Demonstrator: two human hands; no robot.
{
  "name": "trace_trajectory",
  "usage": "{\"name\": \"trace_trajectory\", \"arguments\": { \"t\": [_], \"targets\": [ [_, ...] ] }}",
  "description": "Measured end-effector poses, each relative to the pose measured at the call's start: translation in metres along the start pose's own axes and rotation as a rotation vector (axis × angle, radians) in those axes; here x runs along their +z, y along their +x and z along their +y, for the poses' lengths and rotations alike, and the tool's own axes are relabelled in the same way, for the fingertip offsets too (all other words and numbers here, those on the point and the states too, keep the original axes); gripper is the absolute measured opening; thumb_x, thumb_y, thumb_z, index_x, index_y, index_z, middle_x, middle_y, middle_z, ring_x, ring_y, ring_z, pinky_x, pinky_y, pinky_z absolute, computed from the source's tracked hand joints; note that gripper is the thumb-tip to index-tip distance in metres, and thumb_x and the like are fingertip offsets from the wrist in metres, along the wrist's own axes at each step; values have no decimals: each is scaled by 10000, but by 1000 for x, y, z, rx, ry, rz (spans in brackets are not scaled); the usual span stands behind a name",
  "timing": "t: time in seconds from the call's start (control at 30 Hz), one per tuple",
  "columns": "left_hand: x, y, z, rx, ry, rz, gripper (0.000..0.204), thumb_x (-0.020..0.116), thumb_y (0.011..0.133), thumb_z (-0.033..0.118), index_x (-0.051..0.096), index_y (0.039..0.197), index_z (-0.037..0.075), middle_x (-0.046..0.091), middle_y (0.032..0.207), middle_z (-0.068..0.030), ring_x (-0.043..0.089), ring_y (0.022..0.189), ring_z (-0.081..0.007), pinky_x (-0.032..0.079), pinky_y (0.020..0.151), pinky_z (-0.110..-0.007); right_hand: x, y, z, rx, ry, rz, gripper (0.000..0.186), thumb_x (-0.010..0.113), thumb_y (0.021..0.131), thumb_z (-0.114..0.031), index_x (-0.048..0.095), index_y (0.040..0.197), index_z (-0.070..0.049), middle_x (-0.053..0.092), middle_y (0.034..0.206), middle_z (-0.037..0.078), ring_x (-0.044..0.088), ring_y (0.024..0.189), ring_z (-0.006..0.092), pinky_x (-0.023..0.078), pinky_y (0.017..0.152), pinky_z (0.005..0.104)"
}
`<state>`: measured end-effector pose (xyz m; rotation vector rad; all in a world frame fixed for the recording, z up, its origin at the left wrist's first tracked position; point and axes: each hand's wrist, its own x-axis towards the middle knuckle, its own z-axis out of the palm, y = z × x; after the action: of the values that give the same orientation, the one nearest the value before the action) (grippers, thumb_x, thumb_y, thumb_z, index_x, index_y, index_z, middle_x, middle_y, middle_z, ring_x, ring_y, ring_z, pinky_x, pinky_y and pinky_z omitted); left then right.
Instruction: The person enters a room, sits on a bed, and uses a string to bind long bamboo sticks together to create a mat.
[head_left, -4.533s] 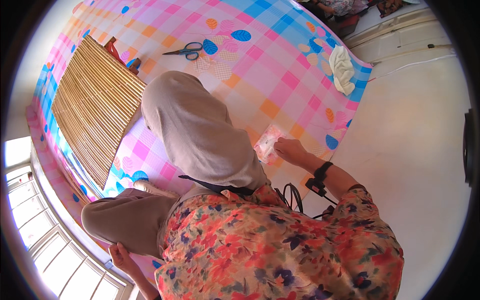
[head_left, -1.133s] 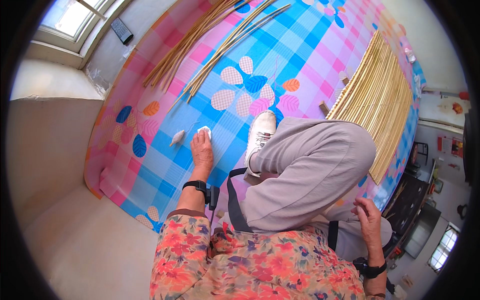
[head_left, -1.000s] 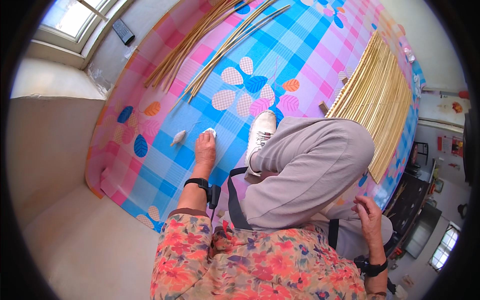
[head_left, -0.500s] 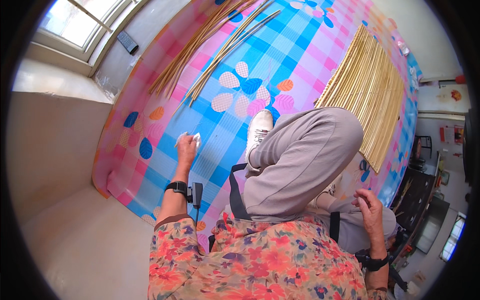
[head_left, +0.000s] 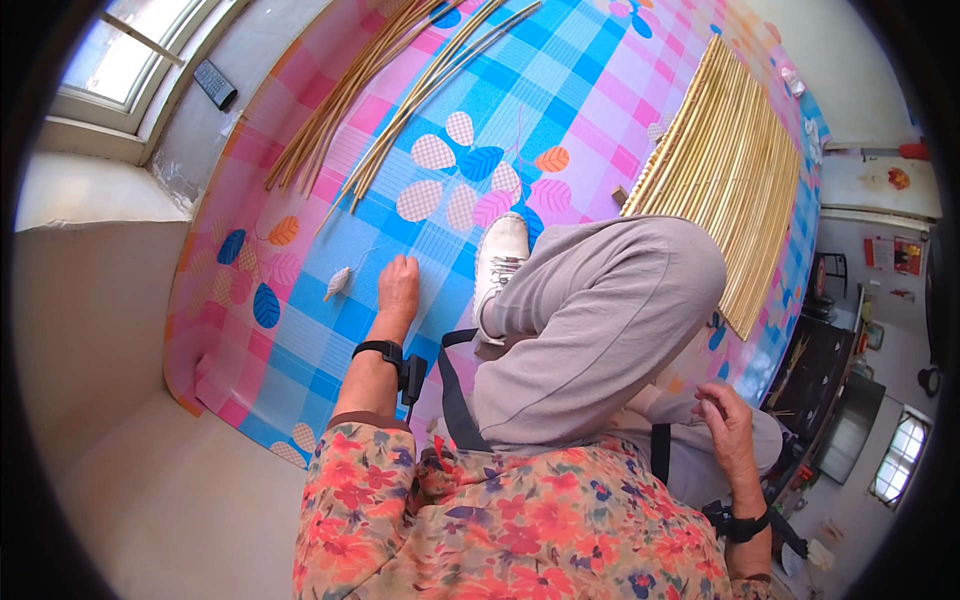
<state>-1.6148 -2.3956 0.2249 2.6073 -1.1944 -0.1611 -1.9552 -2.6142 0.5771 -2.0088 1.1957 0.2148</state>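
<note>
Well past the left hand (head_left: 398, 288), a red poster (head_left: 908, 254) is illegible.

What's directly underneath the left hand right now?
Blue checked sheet shows around the left hand, and a small pale bundle lies to its left, apart from it. Whatever is directly beneath or inside the curled hand is covered, so I can't tell.

A floral shirt (head_left: 500, 530), grey trousers (head_left: 610, 320) and black wristbands (head_left: 380, 348) are worn.
</note>
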Motion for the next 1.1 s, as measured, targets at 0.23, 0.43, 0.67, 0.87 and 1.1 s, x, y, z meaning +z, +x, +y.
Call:
{"name": "trace_trajectory", "arguments": {
  "t": [0.23, 0.43, 0.67, 0.87, 1.1],
  "targets": [
    [2, -1, -3, 90, -38, -29, 40, 488, 697, 18, 517, 683, 43, 532, 730, -137, 557, 693, -304, 462, 602, -399, 0, 5, -10, -92, -89, 28, 174, 492, 829, -15, 545, 993, 10, 565, 872, 110, 595, 747, 188, 459, 667, 262],
    [-25, -22, -37, -345, -545, -298, 43, 530, 760, 37, 562, 754, 9, 590, 781, -120, 587, 704, -234, 476, 574, -345, 1, 1, -2, -143, -67, 51, 173, 484, 828, -11, 542, 988, 15, 567, 863, 120, 599, 754, 196, 456, 664, 269],
    [-187, -9, 33, -574, -2027, -249, 124, 549, 838, 88, 561, 949, 34, 598, 852, -97, 590, 711, -177, 497, 582, -319, 0, 18, -23, -322, 72, -11, 166, 487, 829, -8, 558, 978, 12, 571, 857, 115, 597, 741, 194, 454, 662, 268],
    [-245, 20, 137, -129, -2144, -546, 148, 503, 872, 129, 523, 996, 51, 594, 849, -113, 577, 662, -237, 478, 592, -373, 15, 37, -58, -602, 332, -41, 200, 541, 824, -16, 555, 1022, 0, 567, 927, 94, 578, 787, 139, 455, 686, 240],
    [-260, 27, 239, -98, -2063, -854, 159, 531, 863, 83, 560, 1010, 29, 611, 938, -92, 606, 849, -184, 518, 718, -329, 14, 25, -59, -423, 1007, -179, 330, 546, 864, -114, 462, 1171, -28, 556, 994, 55, 584, 828, 102, 461, 668, 215]
  ]
}}
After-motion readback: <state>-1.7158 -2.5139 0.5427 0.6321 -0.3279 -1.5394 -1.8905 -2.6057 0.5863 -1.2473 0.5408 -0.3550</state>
